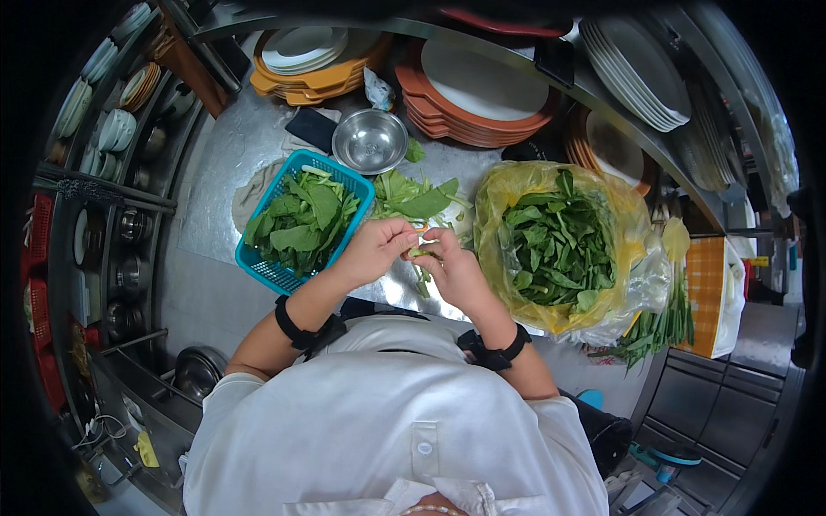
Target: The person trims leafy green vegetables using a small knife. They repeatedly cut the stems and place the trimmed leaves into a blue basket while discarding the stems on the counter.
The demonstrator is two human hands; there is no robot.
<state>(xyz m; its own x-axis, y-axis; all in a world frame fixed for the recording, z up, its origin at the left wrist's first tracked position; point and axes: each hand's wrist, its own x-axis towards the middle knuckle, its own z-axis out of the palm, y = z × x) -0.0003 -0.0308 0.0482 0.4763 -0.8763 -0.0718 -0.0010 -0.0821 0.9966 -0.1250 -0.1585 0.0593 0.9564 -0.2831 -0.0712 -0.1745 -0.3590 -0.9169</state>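
Both hands meet over the steel worktop, close to its front edge. My left hand [381, 250] has thumb and fingers pinched at a small pale green piece of vegetable stem [416, 253]. From the other side my right hand [450, 261] holds the same piece, and a small white and orange tool [421, 227] shows at its fingers, partly hidden. Beyond the hands lie loose leafy greens [419, 200] and trimmings. A teal plastic basket [258, 205] with leafy greens stands left of them. At the right, a yellow plastic bag [492, 213] lies open around a heap of green leaves [561, 242].
Behind stand a steel bowl [370, 142], a dark phone [312, 129], stacked orange-rimmed plates [310, 80] and red-brown-rimmed platters [477, 97]. A steel shelf [606, 97] overhangs the back right. Long green stalks [674, 309] lie beyond the bag. Dish racks [145, 193] line the left.
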